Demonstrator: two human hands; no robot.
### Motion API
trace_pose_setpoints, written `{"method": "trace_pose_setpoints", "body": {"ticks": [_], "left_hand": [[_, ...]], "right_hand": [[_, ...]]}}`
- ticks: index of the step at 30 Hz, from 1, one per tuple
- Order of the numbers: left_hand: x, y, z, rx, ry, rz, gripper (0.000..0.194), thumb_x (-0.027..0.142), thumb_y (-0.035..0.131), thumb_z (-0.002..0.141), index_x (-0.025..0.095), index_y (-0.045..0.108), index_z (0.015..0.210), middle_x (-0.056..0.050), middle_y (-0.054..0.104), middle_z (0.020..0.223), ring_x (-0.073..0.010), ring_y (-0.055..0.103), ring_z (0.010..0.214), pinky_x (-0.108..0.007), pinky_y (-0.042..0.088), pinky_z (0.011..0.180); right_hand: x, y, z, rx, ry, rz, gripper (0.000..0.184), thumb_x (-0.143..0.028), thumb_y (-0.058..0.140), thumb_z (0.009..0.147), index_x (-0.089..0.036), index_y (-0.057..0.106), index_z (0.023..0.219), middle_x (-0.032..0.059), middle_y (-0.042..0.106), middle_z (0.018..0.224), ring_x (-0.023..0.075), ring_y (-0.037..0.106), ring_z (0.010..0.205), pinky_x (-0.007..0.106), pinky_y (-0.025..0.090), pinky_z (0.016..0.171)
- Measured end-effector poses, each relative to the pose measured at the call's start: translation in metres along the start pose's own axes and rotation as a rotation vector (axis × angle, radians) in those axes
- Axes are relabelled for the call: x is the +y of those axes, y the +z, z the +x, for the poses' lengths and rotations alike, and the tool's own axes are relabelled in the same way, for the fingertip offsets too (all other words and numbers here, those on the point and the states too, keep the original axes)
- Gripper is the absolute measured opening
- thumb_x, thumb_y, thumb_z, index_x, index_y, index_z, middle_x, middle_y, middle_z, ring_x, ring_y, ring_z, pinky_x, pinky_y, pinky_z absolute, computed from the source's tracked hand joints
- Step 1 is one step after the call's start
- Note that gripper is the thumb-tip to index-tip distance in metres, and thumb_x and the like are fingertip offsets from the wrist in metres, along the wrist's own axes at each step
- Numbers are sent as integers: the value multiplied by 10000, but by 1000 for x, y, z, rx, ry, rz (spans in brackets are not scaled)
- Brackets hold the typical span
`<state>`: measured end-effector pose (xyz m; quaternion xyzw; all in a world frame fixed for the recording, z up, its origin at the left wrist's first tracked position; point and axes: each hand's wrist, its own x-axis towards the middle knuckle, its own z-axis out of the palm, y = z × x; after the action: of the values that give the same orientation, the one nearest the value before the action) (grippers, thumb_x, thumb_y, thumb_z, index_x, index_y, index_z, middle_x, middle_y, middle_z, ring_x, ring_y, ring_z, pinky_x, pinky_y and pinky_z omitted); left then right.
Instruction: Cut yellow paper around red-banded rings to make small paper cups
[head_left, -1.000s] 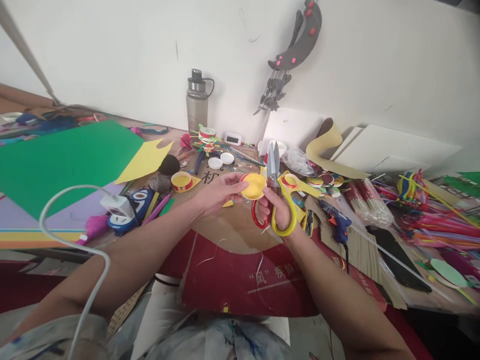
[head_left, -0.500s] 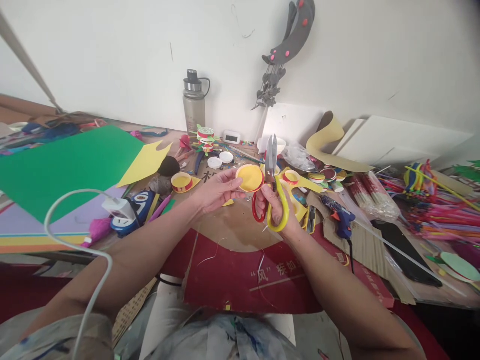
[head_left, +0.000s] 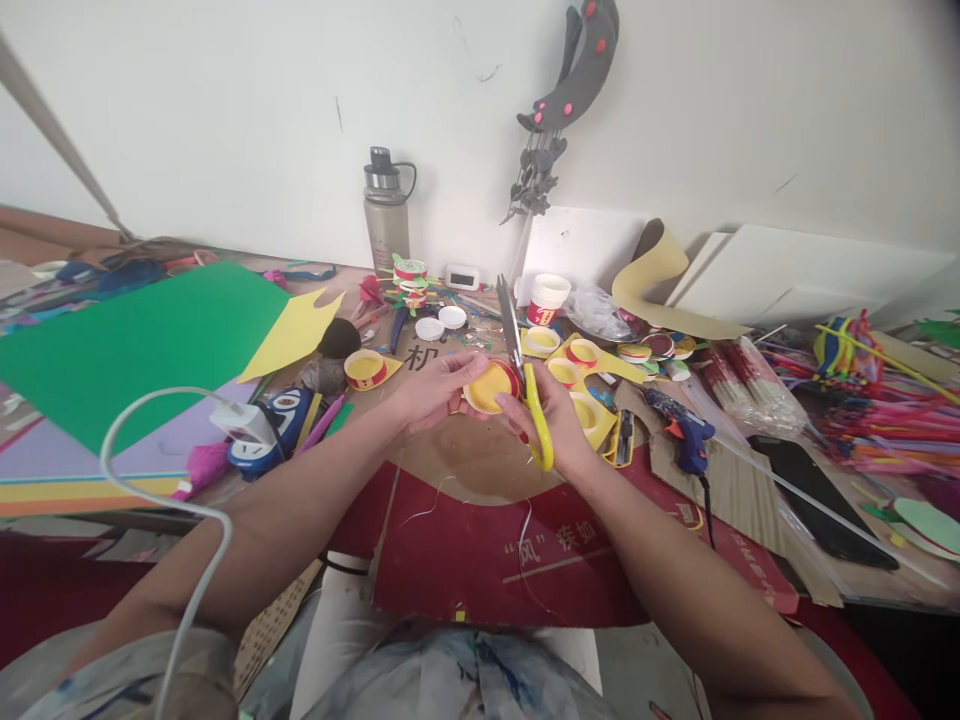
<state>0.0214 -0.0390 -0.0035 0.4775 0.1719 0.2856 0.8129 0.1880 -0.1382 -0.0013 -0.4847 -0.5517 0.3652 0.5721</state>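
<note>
My left hand (head_left: 426, 393) pinches a small yellow disc with a red rim (head_left: 489, 386) just above the table. My right hand (head_left: 555, 425) grips yellow-handled scissors (head_left: 525, 385) by the loops, and its fingertips also touch the disc's right edge. The steel blades point up and slightly left, closed together. Both hands meet over a brown board near the table's middle.
Green (head_left: 142, 335) and yellow paper sheets lie at left, with a white charger and cable (head_left: 240, 422). A grey water bottle (head_left: 386, 215) stands by the wall. More red-rimmed discs (head_left: 364, 368), a blue glue gun (head_left: 679, 425) and coloured sticks (head_left: 862, 420) crowd the right.
Both hands have dropped lower toward the table. The scissors have tilted left and turned edge-on, and the right fingers now touch the disc.
</note>
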Motion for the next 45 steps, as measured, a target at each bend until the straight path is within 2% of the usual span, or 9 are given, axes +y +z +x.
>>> {"method": "trace_pose_setpoints", "body": {"ticks": [7, 12, 17, 21, 30, 34, 37, 39, 45], "left_hand": [[11, 2, 2, 196, 104, -162, 224, 336, 768, 933, 129, 776, 1018, -107, 811, 954, -205, 771, 782, -332, 672, 697], [20, 1, 2, 350, 182, -252, 205, 315, 709, 972, 134, 750, 1060, -102, 821, 999, -204, 788, 823, -370, 677, 831], [20, 5, 1, 340, 239, -267, 237, 304, 733, 958, 147, 737, 1135, -97, 823, 1079, -218, 797, 977, -447, 646, 992], [20, 9, 0, 334, 244, -276, 178, 274, 722, 966, 135, 750, 1072, -100, 828, 1038, -214, 799, 967, -495, 613, 1061], [20, 12, -3, 315, 227, -248, 170, 271, 740, 951, 137, 771, 1051, -121, 828, 1042, -267, 798, 1028, -575, 582, 1086], [19, 13, -3, 317, 228, -267, 156, 256, 692, 988, 132, 772, 1038, -109, 831, 1018, -233, 806, 952, -570, 583, 1087], [20, 13, -3, 318, 229, -276, 161, 240, 658, 1009, 125, 770, 1023, -102, 835, 995, -210, 806, 904, -573, 582, 1084], [21, 13, -3, 313, 232, -270, 160, 248, 672, 1003, 123, 769, 1024, -104, 836, 993, -213, 808, 909, -581, 575, 1090], [22, 10, -3, 312, 236, -237, 169, 261, 704, 982, 118, 779, 1031, -120, 836, 993, -242, 814, 925, -601, 564, 1097]], "right_hand": [[3, -3, -2, 42, -73, -83, 512, -614, 736, 886, -278, 533, 1214, -31, 549, 827, 142, 515, 658, 284, 460, 574], [6, -4, -5, -25, -16, -178, 437, -612, 684, 922, -257, 558, 1145, -24, 537, 791, 163, 503, 660, 295, 435, 559], [6, -5, -5, -38, -20, -242, 422, -585, 743, 877, -246, 581, 1068, -38, 522, 746, 153, 466, 646, 280, 404, 574], [5, -4, -3, -21, -58, -272, 404, -603, 720, 882, -244, 594, 1016, -26, 547, 739, 162, 480, 665, 289, 420, 608], [1, -2, -5, -28, -27, -223, 422, -614, 732, 873, -232, 613, 1012, 13, 644, 833, 152, 526, 646, 272, 476, 554], [2, -2, -7, -25, -1, -222, 437, -623, 723, 877, -225, 615, 1021, 15, 635, 823, 146, 524, 638, 259, 458, 526], [1, -3, -6, -26, -8, -246, 457, -644, 696, 889, -214, 625, 1022, -16, 571, 725, 133, 481, 588, 255, 421, 509], [1, -3, -6, -30, -13, -269, 474, -660, 681, 890, -204, 628, 1011, -35, 527, 677, 122, 444, 562, 253, 397, 504], [2, -4, -6, -38, -1, -298, 481, -663, 663, 903, -198, 630, 1020, -28, 549, 698, 113, 434, 546, 252, 384, 496]]}}
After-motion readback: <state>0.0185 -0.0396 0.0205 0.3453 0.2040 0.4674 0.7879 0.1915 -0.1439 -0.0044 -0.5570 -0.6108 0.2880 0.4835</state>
